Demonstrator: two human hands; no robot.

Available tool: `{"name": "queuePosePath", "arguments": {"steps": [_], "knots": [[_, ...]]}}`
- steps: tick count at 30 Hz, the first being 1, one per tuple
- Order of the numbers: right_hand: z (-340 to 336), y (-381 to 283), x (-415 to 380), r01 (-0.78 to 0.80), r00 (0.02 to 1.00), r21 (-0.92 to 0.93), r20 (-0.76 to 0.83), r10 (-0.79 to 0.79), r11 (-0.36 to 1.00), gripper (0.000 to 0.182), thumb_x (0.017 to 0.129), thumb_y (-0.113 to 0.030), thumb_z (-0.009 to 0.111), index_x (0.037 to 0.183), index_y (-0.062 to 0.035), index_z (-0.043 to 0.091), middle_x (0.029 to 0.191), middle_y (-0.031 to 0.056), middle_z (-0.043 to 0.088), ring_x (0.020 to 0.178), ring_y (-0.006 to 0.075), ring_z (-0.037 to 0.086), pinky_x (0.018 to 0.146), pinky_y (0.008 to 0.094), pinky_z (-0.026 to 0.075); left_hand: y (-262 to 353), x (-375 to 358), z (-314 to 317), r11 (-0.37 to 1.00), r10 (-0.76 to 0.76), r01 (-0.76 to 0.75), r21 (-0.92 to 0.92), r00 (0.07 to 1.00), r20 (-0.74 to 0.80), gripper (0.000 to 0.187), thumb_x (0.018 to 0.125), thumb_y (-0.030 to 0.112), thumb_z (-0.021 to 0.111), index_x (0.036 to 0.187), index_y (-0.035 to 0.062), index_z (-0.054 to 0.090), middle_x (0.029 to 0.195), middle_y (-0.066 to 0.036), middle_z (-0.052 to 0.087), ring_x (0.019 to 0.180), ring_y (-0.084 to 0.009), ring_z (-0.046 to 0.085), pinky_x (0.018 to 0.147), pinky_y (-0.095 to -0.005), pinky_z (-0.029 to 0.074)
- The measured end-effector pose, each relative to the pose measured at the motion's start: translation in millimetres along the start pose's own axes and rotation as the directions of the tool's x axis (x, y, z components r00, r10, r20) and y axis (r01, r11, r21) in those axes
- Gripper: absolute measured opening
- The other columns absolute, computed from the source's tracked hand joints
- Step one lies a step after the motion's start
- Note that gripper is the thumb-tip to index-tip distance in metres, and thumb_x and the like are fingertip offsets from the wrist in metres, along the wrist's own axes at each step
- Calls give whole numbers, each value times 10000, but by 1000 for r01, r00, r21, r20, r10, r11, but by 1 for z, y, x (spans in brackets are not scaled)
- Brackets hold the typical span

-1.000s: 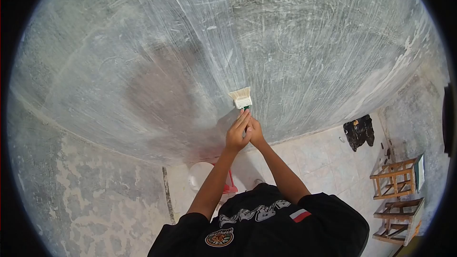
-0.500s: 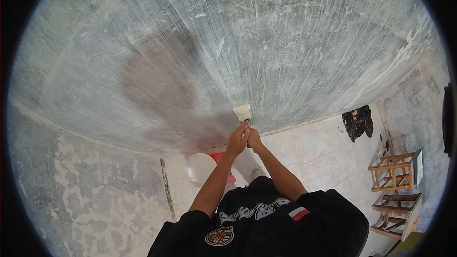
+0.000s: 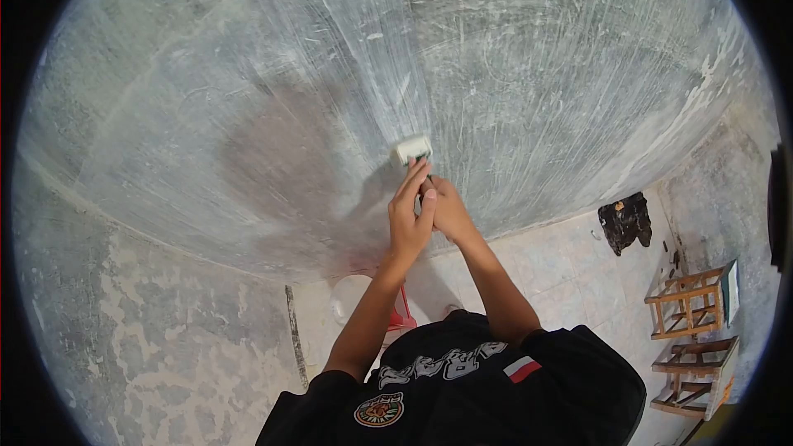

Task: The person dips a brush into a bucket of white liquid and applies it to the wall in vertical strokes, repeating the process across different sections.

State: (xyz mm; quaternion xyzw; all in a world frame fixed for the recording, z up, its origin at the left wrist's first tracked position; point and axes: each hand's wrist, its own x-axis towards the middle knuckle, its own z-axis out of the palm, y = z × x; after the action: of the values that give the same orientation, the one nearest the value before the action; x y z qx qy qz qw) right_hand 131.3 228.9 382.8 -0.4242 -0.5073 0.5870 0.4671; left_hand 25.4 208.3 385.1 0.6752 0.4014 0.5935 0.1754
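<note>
A wide paintbrush (image 3: pixel 412 149) with pale bristles is against the grey, streaked wall (image 3: pixel 529 107). My right hand (image 3: pixel 450 211) is closed around its dark handle. My left hand (image 3: pixel 407 219) is pressed to the handle from the left, its fingers stretched up to the base of the bristles. Both hands partly hide the handle. A lighter band of whitish strokes runs up the wall above the brush.
Below on the left stand a white bucket (image 3: pixel 350 297) and a red object (image 3: pixel 401 311), partly behind my left arm. A black plastic bag (image 3: pixel 625 223) lies on the tiled floor by the wall. Two wooden stools (image 3: pixel 687 304) are at the right.
Both hands have moved up the wall with the paintbrush, away from my body. The bristles, fanned out before, now look shorter and more bunched.
</note>
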Motion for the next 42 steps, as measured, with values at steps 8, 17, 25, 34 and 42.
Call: {"name": "queuePosePath", "arguments": {"steps": [8,17,25,34,42], "knots": [[36,-177,32,550,835,-29,20,-549,835,422,1050,-337,491,806,-4,584,681,29,567,651,113,516,566,319,428,93,148,-47,872,487,-480,96,871,-68,518,1027,289,463,1368,-84,577,1422,-275,570,1430,-431,436,1156,-484,366],[37,-215,56,667,745,-25,-9,-667,745,392,1049,-307,501,781,-26,560,690,-3,550,653,77,476,558,289,396,104,199,-65,774,615,-613,157,787,42,490,956,260,588,1349,-31,614,1438,-225,575,1435,-400,439,1145,-480,409],[-3,15,51,369,928,92,17,-372,925,334,1090,-308,471,989,-28,623,796,-43,546,734,72,469,635,268,404,-28,42,-8,935,303,-320,152,944,128,489,974,250,555,1366,-38,602,1462,-237,550,1446,-405,425,1158,-474,383],[-42,197,36,182,983,-9,-36,-182,983,352,1080,-302,474,1157,-1,641,896,43,648,814,122,561,713,310,469,-123,-67,32,939,132,-213,269,948,291,486,960,257,568,1365,-10,610,1454,-186,569,1401,-363,493,1093,-421,470],[-60,278,16,27,998,-140,-60,-36,990,407,1075,-330,435,1162,0,656,872,93,676,769,184,627,669,329,509,-162,-127,54,967,-184,94,235,899,398,494,985,259,561,1411,10,568,1493,-162,537,1444,-348,435,1153,-417,402]]}}
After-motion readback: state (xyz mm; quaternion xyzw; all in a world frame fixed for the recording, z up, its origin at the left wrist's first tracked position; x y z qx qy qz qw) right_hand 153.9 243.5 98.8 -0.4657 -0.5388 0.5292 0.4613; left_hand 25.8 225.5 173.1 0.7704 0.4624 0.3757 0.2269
